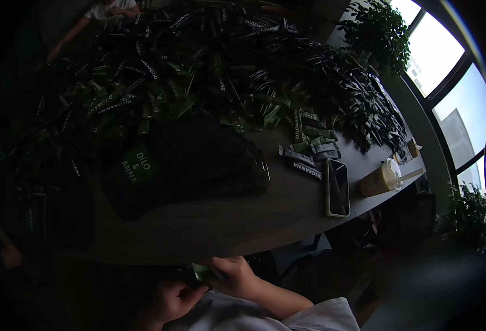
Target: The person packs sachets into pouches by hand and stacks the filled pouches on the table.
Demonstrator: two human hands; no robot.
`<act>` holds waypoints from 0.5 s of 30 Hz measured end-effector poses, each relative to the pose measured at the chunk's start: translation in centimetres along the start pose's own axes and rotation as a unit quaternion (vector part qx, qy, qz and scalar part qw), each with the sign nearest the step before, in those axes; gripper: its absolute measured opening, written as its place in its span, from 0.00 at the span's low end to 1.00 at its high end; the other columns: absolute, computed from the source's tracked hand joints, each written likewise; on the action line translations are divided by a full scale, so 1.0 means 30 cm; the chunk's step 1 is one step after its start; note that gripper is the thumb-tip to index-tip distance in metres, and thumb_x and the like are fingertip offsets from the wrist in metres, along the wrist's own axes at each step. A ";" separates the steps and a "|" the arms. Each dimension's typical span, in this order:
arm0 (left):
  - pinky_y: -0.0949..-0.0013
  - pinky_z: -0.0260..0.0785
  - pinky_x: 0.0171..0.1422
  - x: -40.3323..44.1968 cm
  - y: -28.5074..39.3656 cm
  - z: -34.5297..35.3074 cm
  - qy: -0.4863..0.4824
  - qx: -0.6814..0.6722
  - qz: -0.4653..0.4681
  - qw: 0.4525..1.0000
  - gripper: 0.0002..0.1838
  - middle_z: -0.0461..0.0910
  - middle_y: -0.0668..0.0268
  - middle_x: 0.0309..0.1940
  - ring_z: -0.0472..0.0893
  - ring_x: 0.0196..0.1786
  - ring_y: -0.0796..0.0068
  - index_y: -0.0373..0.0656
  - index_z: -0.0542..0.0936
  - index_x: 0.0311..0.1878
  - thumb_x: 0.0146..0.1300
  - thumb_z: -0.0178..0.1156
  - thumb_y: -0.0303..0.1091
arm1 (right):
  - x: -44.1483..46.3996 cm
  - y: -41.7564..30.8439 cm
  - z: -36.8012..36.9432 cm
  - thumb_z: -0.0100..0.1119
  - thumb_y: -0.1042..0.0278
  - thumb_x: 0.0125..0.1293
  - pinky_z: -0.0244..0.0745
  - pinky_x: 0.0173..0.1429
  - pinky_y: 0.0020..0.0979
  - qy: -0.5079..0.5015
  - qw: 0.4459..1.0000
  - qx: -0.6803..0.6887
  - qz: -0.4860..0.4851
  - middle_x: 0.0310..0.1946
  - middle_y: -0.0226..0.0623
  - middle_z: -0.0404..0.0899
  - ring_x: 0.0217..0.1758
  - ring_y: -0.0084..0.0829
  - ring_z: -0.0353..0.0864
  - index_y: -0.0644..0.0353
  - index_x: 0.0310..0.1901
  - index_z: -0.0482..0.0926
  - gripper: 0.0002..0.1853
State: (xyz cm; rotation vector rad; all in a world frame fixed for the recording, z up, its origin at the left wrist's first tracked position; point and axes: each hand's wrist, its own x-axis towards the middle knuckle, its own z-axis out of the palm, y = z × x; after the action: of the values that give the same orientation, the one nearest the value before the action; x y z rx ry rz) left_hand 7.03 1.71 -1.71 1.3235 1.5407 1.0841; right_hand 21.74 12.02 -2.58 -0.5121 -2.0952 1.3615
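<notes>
Just below the table's near edge, my right hand [236, 276] is closed on a small green packet [201, 271]. My left hand [174, 300] is lower and to the left, its thumb at the packet's lower end; its other fingers are in shadow. On the table [226, 220] ahead lies a stack of large black bags [188, 165] printed "DILO & ANNA". Behind the bags spreads a big heap of slim green and dark sachets [160, 94].
Right of the bags are loose sachets [309, 157], a pale-rimmed tray [337, 187] and a lidded drink cup with a straw [378, 179]. Another person [110, 11] is at the far left. Plants [375, 33] and windows stand at the right.
</notes>
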 end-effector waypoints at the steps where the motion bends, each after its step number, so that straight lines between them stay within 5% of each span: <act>1: 0.71 0.68 0.27 -0.006 0.008 -0.006 0.004 0.001 -0.001 1.000 0.09 0.77 0.61 0.23 0.79 0.27 0.73 0.39 0.76 0.27 0.46 0.66 0.31 | 0.004 -0.015 -0.008 0.61 0.78 0.41 0.72 0.27 0.33 0.027 0.999 -0.034 0.032 0.24 0.43 0.76 0.26 0.42 0.78 0.62 0.41 0.74 0.20; 4: 0.71 0.67 0.25 -0.023 0.015 -0.018 -0.032 0.190 -0.002 0.981 0.10 0.77 0.62 0.21 0.79 0.26 0.71 0.41 0.75 0.22 0.45 0.67 0.34 | 0.001 -0.016 -0.003 0.61 0.79 0.41 0.71 0.26 0.33 0.069 0.992 -0.078 0.069 0.23 0.43 0.75 0.25 0.42 0.78 0.62 0.37 0.74 0.17; 6: 0.64 0.69 0.38 -0.006 0.010 -0.014 0.056 0.195 0.145 0.968 0.15 0.77 0.58 0.34 0.78 0.38 0.63 0.42 0.76 0.30 0.44 0.69 0.39 | 0.010 -0.025 -0.003 0.61 0.78 0.43 0.71 0.25 0.32 0.091 0.990 -0.075 0.081 0.22 0.43 0.75 0.24 0.42 0.77 0.62 0.35 0.74 0.14; 8: 0.52 0.61 0.54 0.044 0.112 -0.022 0.128 0.324 0.217 0.912 0.28 0.68 0.54 0.50 0.70 0.52 0.57 0.44 0.73 0.45 0.38 0.71 0.42 | 0.006 -0.035 -0.025 0.62 0.76 0.45 0.70 0.24 0.32 0.077 0.990 -0.068 0.097 0.19 0.45 0.73 0.22 0.43 0.77 0.63 0.32 0.73 0.11; 11: 0.46 0.49 0.62 0.069 0.046 -0.024 0.049 0.338 0.184 0.922 0.43 0.59 0.54 0.55 0.62 0.57 0.54 0.47 0.65 0.57 0.33 0.72 0.45 | 0.035 -0.086 -0.018 0.61 0.75 0.45 0.69 0.23 0.32 0.031 0.993 -0.069 0.090 0.17 0.45 0.72 0.22 0.43 0.77 0.64 0.29 0.72 0.09; 15: 0.57 0.57 0.53 0.069 -0.006 -0.039 -0.010 0.296 0.229 0.927 0.50 0.63 0.60 0.49 0.68 0.50 0.63 0.46 0.59 0.62 0.32 0.71 0.46 | 0.023 -0.041 -0.011 0.62 0.75 0.43 0.69 0.23 0.31 0.045 0.981 -0.088 0.169 0.16 0.45 0.72 0.20 0.44 0.76 0.64 0.27 0.71 0.10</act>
State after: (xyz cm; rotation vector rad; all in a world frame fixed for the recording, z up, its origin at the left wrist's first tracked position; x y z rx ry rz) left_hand 5.62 3.65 -1.62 2.1839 1.6545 0.8904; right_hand 21.44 12.17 -1.18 -1.0241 -2.1313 1.3077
